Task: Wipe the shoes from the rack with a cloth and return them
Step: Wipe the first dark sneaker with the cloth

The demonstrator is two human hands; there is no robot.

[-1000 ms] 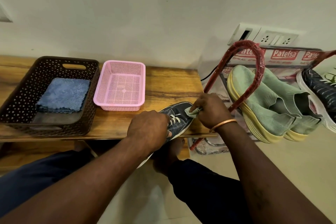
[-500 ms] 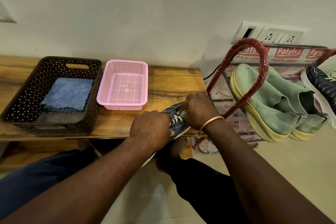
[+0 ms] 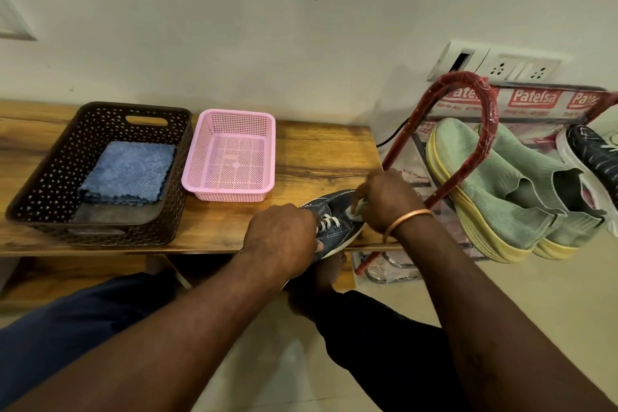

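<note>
blue shoe [image 3: 336, 227] gripped in left hand [image 3: 281, 237], pale cloth [image 3: 358, 211] pinched in right hand [image 3: 391, 201]

I see a brown basket [image 3: 46, 170] and a pink basket [image 3: 234, 122] side by side on the table [image 3: 317, 150], a shoe [image 3: 334, 231] at its edge.

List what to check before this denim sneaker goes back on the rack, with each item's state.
1. Sneaker held: left hand grips the denim sneaker by its laces: ok.
2. Cloth in hand: right hand pinches the pale green cloth against the upper: ok.
3. Support: toe lies on the wooden bench edge: ok.
4. Whole shoe wiped: sole and far side hidden: cannot tell.
5. Free place on the shoe rack: green slip-on shoes and a black sneaker occupy the tier in view: cannot tell.
</note>
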